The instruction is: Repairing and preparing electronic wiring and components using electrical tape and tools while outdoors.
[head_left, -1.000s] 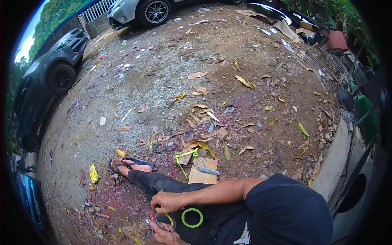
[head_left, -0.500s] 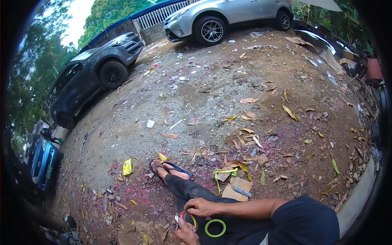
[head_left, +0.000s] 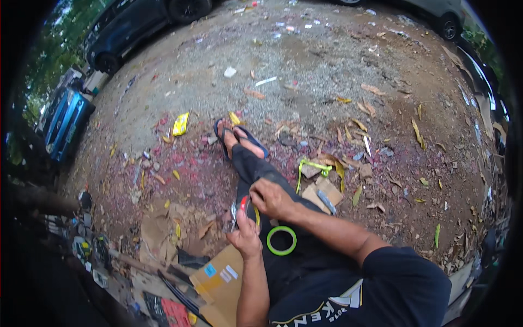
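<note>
Over my lap, my left hand (head_left: 246,235) grips a dark rounded piece (head_left: 249,210) with a red patch and a yellow edge; its exact kind is unclear. My right hand (head_left: 271,198) has its fingers curled against the top of that piece, fingertips partly hidden. Something silvery (head_left: 233,211) shows beside the piece, too small to name. A bright green ring (head_left: 281,241) lies on my dark trousers, just right of my left hand.
By my legs are a cardboard scrap (head_left: 321,195) with a grey, narrow object (head_left: 326,201) on it and a lime-green strap (head_left: 315,165). Flattened cardboard (head_left: 220,280) and tools (head_left: 90,249) lie at lower left. Beyond, leaf-strewn ground reaches parked vehicles, including a blue one (head_left: 66,122).
The view has tipped downward, bringing more of my left forearm, my shirt and the cardboard at lower left into sight. Both hands stay at the dark rounded piece.
</note>
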The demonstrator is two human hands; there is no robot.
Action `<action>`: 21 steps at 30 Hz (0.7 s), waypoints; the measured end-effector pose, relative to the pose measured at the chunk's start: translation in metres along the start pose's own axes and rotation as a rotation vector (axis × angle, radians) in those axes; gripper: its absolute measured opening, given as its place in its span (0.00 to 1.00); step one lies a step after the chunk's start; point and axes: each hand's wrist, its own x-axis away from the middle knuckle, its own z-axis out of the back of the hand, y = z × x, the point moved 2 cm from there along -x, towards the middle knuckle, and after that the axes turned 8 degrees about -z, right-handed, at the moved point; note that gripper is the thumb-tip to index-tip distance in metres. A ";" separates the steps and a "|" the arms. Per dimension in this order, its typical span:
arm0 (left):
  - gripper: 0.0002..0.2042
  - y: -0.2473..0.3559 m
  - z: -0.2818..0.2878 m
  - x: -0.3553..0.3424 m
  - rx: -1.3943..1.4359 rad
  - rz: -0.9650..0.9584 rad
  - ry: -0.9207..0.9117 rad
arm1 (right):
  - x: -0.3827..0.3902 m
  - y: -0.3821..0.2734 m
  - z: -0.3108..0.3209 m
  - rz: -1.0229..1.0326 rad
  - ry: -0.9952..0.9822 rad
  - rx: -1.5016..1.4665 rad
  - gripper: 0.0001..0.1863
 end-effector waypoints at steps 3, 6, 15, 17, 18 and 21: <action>0.05 0.020 0.000 0.001 0.142 -0.055 -0.001 | -0.020 0.034 0.014 -0.049 0.165 0.134 0.05; 0.08 0.033 0.011 0.002 0.216 0.025 0.005 | -0.027 0.045 0.012 -0.161 0.006 0.091 0.07; 0.11 0.032 0.032 0.007 0.362 0.190 0.081 | -0.038 -0.006 0.019 -0.155 -0.299 -0.167 0.14; 0.11 0.033 0.031 0.006 0.315 0.155 0.074 | -0.038 -0.021 0.025 -0.175 -0.476 -0.322 0.14; 0.11 0.033 0.030 0.005 0.270 0.122 0.064 | -0.035 -0.027 0.027 -0.092 -0.506 -0.242 0.14; 0.10 0.028 0.028 0.003 0.212 0.074 0.069 | -0.029 -0.037 0.022 -0.126 -0.599 -0.228 0.14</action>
